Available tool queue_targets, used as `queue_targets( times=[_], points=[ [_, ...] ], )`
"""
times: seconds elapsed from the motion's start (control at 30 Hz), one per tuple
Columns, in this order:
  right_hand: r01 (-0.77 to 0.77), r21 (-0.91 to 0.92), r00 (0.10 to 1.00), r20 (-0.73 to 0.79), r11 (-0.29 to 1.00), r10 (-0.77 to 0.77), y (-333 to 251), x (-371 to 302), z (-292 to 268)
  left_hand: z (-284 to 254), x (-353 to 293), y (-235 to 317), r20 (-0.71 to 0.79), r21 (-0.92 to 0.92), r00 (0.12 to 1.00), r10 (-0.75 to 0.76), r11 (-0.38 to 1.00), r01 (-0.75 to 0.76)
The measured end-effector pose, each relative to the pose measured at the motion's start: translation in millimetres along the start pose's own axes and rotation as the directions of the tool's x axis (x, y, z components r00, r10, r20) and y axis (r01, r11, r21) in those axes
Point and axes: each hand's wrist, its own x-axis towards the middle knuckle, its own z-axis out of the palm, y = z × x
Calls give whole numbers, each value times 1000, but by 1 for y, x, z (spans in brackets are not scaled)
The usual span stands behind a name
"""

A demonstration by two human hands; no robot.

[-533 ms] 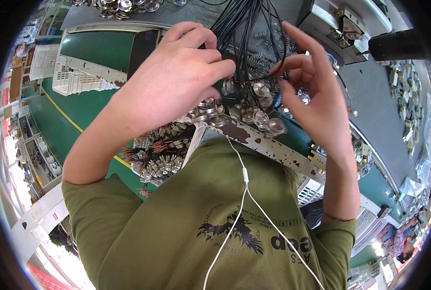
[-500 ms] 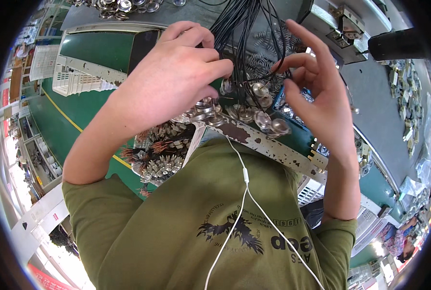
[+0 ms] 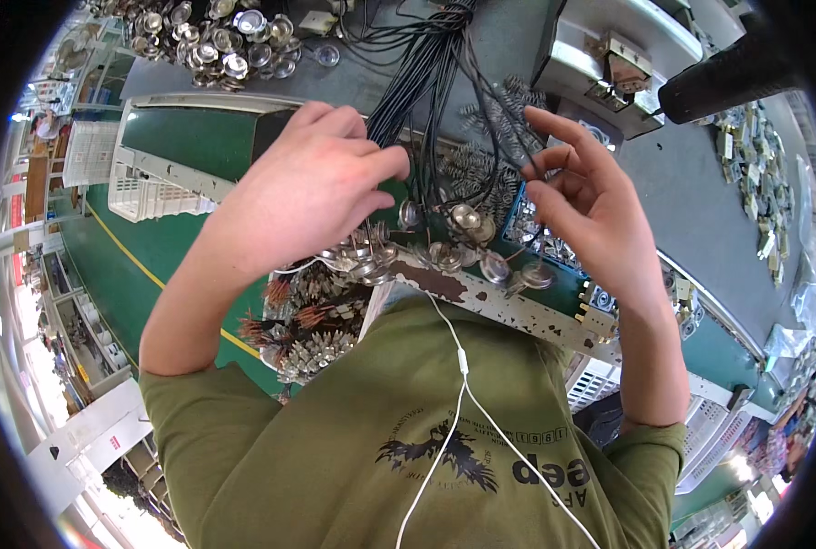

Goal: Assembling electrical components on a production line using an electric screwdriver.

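Observation:
Thumb and fingers of my right hand point(image 3: 591, 206) close on a black cable point(image 3: 495, 101) that loops down from a thick bundle of black cables point(image 3: 417, 82). My left hand point(image 3: 321, 183) is left of the bundle, back of the hand up and fingers curled; whatever is in its grip is hidden. Thin black leads come down below that hand toward a cluster of shiny round metal cups point(image 3: 362, 261). More metal cups point(image 3: 495, 267) on cable ends hang along the chipped bench edge point(image 3: 453, 288) between my hands. Coiled metal springs point(image 3: 476, 174) lie behind the cables.
A blue tray point(image 3: 554, 256) of small metal parts sits beside my right hand. Loose metal cups point(image 3: 234, 41) are heaped at the far left. A metal fixture point(image 3: 618, 69) and a black cylindrical arm point(image 3: 719, 78) stand far right. Bundled wired parts point(image 3: 312, 316) lie below my left forearm.
My right fingers were spread apart and have closed on the cable. Both hands appear lower in the picture, and the view has shifted to show more of the far bench.

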Motion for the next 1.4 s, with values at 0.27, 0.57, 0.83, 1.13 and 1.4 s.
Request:
queue_targets(
  times=[0.27,0.57,0.83,1.13,1.4],
  points=[
    [-184,19,974,141,983,180,18,-4,11,0,5,2,35,-8,999,-1,1000,1],
    [-260,450,958,232,854,169,11,0,4,-32,-63,-24,-350,-663,934,-73,724,-192],
    [-238,422,964,209,874,162,19,-5,8,-41,-170,-47,-397,-671,898,-188,727,-144],
    [-210,435,964,239,876,113,19,-5,4,-23,-205,-71,-430,-708,853,-296,696,-116],
    [17,-139,977,215,990,13,-6,-8,-4,-49,-118,-23,-476,-663,816,-327,743,-89]
  ],
)
